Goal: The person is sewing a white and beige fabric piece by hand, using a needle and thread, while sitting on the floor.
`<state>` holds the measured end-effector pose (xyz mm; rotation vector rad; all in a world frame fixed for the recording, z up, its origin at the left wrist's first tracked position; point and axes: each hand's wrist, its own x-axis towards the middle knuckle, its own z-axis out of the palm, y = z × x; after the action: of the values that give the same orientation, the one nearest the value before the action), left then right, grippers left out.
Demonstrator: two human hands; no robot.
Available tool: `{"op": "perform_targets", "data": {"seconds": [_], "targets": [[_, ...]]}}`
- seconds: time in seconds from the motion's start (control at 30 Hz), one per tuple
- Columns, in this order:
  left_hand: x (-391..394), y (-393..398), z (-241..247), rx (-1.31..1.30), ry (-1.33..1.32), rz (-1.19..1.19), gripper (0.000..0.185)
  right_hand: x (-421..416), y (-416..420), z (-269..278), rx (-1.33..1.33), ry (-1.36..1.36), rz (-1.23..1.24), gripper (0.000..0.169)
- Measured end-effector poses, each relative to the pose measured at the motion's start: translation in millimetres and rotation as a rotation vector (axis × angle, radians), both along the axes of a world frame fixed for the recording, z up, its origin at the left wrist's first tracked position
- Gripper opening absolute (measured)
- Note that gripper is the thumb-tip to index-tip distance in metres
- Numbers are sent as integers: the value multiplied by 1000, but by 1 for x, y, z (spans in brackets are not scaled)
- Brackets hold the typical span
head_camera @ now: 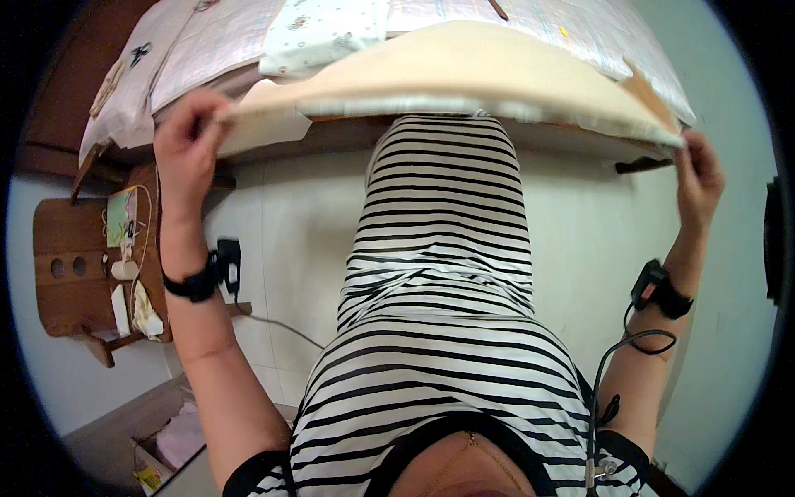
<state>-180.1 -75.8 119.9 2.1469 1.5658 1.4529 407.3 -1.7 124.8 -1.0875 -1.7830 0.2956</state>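
A cream-coloured cloth is stretched between my two hands at the near edge of a bed. My left hand pinches its left end, and my right hand grips the right corner. The cloth's near edge is blurred; its middle bulges away over the bed. A white patterned cloth, perhaps a pillowcase, lies behind it on the checked bed cover. A paler flap hangs beside my left hand. Both wrists wear black straps with small devices and cables.
At the left stands a wooden chair with a white cup-like object, a green booklet and a cable on it. A yellow item and a dark stick-like object lie on the bed. An open container holds pink cloth at lower left.
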Motion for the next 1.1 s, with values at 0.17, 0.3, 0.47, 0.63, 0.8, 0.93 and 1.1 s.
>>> {"op": "perform_targets", "data": {"seconds": [0.17, 0.3, 0.47, 0.63, 0.8, 0.93, 1.1], "targets": [[23, -53, -71, -383, -45, -83, 6, -6, -82, -83, -345, -190, -62, 4], [29, -72, -133, -576, -168, -75, 8, -17, -102, -134, -640, -165, -75, 6], [29, -74, -140, -618, -283, -87, 9, -14, -97, -127, -690, 44, 16, 11], [10, -70, -129, -687, -300, -190, 7, 2, -77, -100, -776, -34, 134, 11], [-10, -22, -140, -852, -352, -199, 9, 6, -12, -91, -827, -76, 219, 14], [3, 18, -177, -1021, -439, -147, 12, -14, 33, -109, -918, -92, 227, 16], [20, 30, -204, -1123, -550, -257, 12, -26, 40, -137, -1023, -31, 217, 16]]}}
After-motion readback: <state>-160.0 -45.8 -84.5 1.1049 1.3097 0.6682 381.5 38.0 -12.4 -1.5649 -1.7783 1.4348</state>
